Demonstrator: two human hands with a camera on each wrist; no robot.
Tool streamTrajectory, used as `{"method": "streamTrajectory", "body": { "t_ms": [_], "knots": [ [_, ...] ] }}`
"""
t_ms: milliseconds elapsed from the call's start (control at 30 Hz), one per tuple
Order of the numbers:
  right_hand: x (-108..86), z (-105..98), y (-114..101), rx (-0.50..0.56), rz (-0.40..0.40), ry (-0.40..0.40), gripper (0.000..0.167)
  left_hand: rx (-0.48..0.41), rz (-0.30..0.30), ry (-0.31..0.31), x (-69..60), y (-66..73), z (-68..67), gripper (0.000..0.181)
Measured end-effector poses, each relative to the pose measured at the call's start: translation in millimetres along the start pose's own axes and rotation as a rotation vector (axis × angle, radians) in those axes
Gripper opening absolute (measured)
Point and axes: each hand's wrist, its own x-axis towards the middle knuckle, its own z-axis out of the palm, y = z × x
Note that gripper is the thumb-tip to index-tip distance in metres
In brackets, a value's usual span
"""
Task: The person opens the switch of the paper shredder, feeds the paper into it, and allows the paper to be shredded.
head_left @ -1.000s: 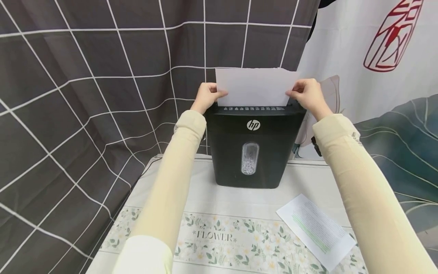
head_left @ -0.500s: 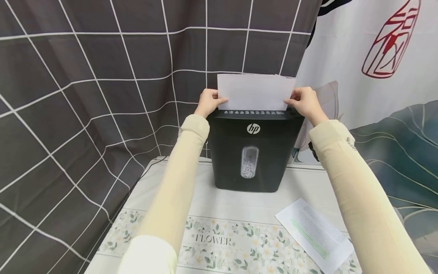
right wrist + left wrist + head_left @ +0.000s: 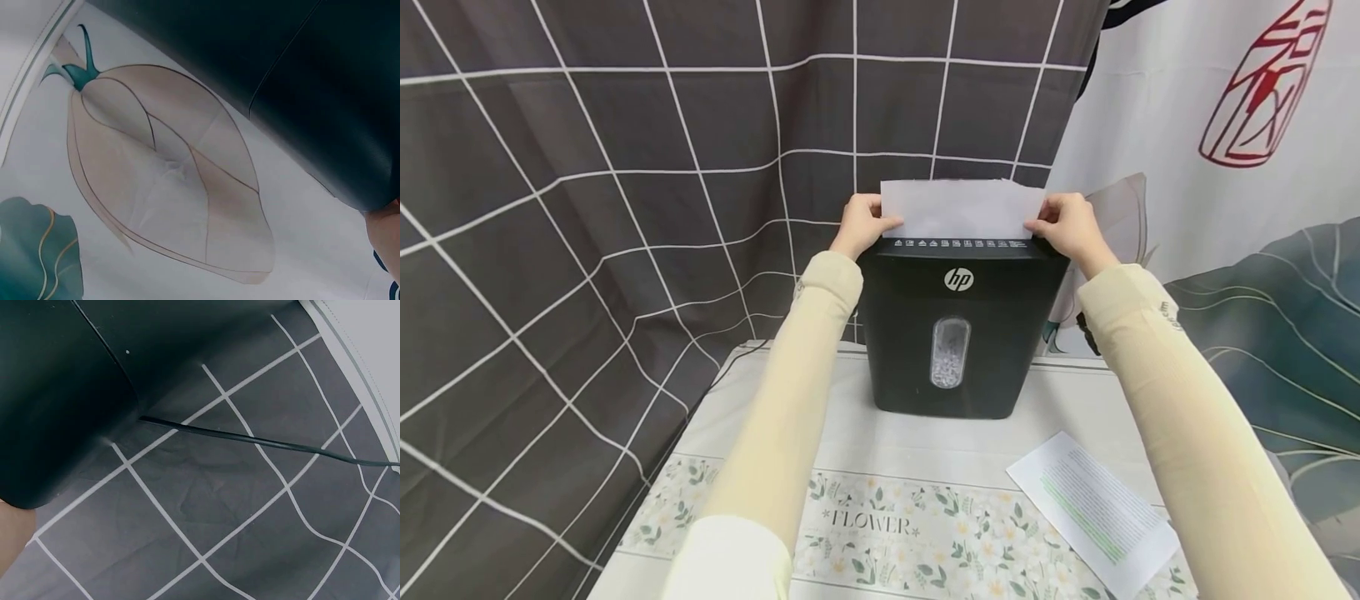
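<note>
A black HP paper shredder [image 3: 906, 333] stands upright at the back of the table, shredded bits showing through its oval window [image 3: 951, 352]. Out of its top slot rises a sheet of white paper [image 3: 962, 208], its lower part hidden inside. At the sheet's left edge my left hand [image 3: 859, 225] pinches the paper between thumb and fingers. My right hand [image 3: 1070, 227] pinches the opposite edge, just above the shredder's top. Each wrist view catches the shredder's dark side and only a sliver of the hand.
A printed sheet with green highlighting [image 3: 1093, 512] lies on the table's right side. The table cover [image 3: 842, 433] has a flower print. Behind hangs a dark grid curtain [image 3: 700, 108], with a white printed cloth [image 3: 1157, 108] to its right. A black cord [image 3: 269, 442] runs from the shredder.
The white sheet has sunk lower into the shredder, so less of it stands above the slot. Both hands keep their pinch close to the shredder's top.
</note>
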Motion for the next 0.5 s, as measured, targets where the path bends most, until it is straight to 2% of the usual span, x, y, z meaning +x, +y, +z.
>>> {"method": "streamTrajectory", "body": {
  "t_ms": [100, 233, 367, 433, 500],
  "knots": [
    [0.5, -0.2, -2.2, 0.015, -0.001, 0.003, 0.020, -0.037, 0.004, 0.013, 1.3, 0.2, -0.2, 0.019],
    [1.5, 0.4, -5.0, 0.043, -0.001, 0.012, 0.018, -0.066, 0.026, 0.025, -0.1, 1.3, -0.2, 0.010],
    [1.2, 1.8, -6.3, 0.090, 0.005, 0.036, 0.019, -0.075, 0.037, 0.028, -0.6, 2.0, 0.4, 0.011],
    [0.4, 2.3, -7.2, 0.112, 0.007, 0.043, 0.019, -0.079, 0.035, 0.027, 0.1, 2.7, 0.8, 0.020],
    [0.0, 2.5, -8.2, 0.129, 0.004, 0.042, 0.020, -0.092, 0.034, 0.020, 0.3, 4.3, 1.4, 0.020]
  ]
}}
